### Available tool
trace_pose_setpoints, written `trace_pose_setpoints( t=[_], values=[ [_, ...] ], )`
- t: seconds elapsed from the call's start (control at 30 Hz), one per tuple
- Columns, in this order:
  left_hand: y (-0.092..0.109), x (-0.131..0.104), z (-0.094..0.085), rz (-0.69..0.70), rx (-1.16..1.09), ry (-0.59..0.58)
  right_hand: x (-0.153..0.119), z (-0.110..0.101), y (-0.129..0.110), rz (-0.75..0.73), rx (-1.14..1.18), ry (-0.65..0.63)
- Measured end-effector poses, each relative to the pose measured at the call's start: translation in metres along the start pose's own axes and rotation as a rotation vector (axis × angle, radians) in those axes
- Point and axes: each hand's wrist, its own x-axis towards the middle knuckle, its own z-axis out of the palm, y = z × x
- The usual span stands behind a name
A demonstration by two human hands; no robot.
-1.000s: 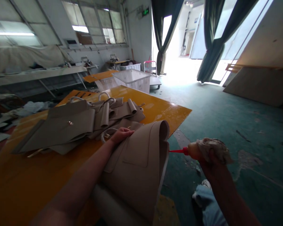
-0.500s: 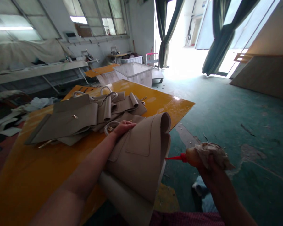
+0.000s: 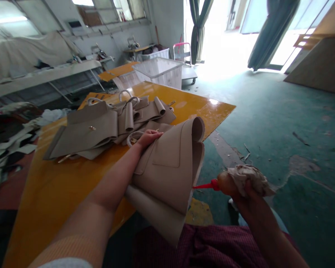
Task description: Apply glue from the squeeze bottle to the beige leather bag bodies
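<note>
A taupe leather-like bag body, with a stitched pocket outline, curls over the near edge of the yellow table. My left hand is closed on its upper left part, with some fingers hidden by the material. In my right hand is a squeeze bottle, which looks like a glue bottle, amber with a long red nozzle. Crumpled pale cloth or paper wraps its back end. The nozzle's tip meets the bag body's right-hand edge. Beside my left hand lies a pale rope-like handle.
More taupe bag pieces with metal fittings are piled on the yellow table. Behind it stand a translucent plastic bin and a flat trolley. Scraps lie at the left. Green floor stretches to the right.
The view has tipped downward, so the scene sits higher. The nozzle tip has slid a little lower along the bag body's edge. Both hands keep their holds.
</note>
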Motion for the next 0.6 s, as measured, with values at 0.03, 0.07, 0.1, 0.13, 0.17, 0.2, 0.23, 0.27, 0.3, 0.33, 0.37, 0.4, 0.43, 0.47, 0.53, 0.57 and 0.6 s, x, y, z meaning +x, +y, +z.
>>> trace_pose_setpoints(
  t=[0.03,0.07,0.1,0.13,0.17,0.2,0.23,0.27,0.3,0.33,0.37,0.4,0.43,0.47,0.53,0.57,0.6],
  values=[
    [0.0,0.0,0.0,0.004,0.005,0.007,-0.003,-0.001,0.001,0.015,0.003,0.002],
    [0.001,0.0,0.001,0.011,0.016,0.015,-0.005,-0.001,0.001,0.035,0.006,0.021],
    [0.001,0.0,0.001,0.017,0.026,0.023,-0.008,-0.001,0.001,0.059,0.007,0.045],
    [0.001,0.0,0.001,0.019,0.033,0.029,-0.012,0.0,0.001,0.082,0.004,0.071],
    [0.0,0.0,0.001,0.017,0.035,0.032,-0.015,0.001,0.001,0.102,-0.001,0.101],
    [0.0,0.0,0.001,0.014,0.035,0.032,-0.019,0.003,0.0,0.115,-0.007,0.129],
    [0.0,0.0,0.001,0.011,0.034,0.033,-0.022,0.005,0.0,0.121,-0.012,0.149],
    [0.0,0.001,0.001,0.011,0.032,0.036,-0.026,0.006,0.0,0.125,-0.017,0.163],
    [0.0,0.001,0.001,0.013,0.031,0.041,-0.029,0.007,0.001,0.131,-0.021,0.167],
    [0.0,0.0,0.001,0.017,0.029,0.046,-0.032,0.007,0.002,0.137,-0.023,0.161],
    [0.0,0.0,0.001,0.022,0.026,0.049,-0.035,0.007,0.003,0.145,-0.024,0.147],
    [0.0,0.0,0.001,0.023,0.021,0.049,-0.038,0.005,0.005,0.155,-0.026,0.126],
    [-0.001,-0.001,0.001,0.023,0.012,0.047,-0.041,0.004,0.008,0.165,-0.027,0.102],
    [-0.001,-0.001,0.002,0.02,0.003,0.043,-0.044,0.002,0.01,0.172,-0.026,0.08],
    [-0.001,-0.002,0.002,0.016,-0.009,0.044,-0.05,-0.001,0.014,0.191,-0.019,0.057],
    [-0.001,-0.002,0.003,0.013,-0.007,0.049,-0.054,-0.001,0.015,0.203,-0.016,0.059],
    [-0.001,-0.002,0.003,0.013,-0.002,0.056,-0.057,-0.001,0.016,0.216,-0.012,0.066]
  ],
)
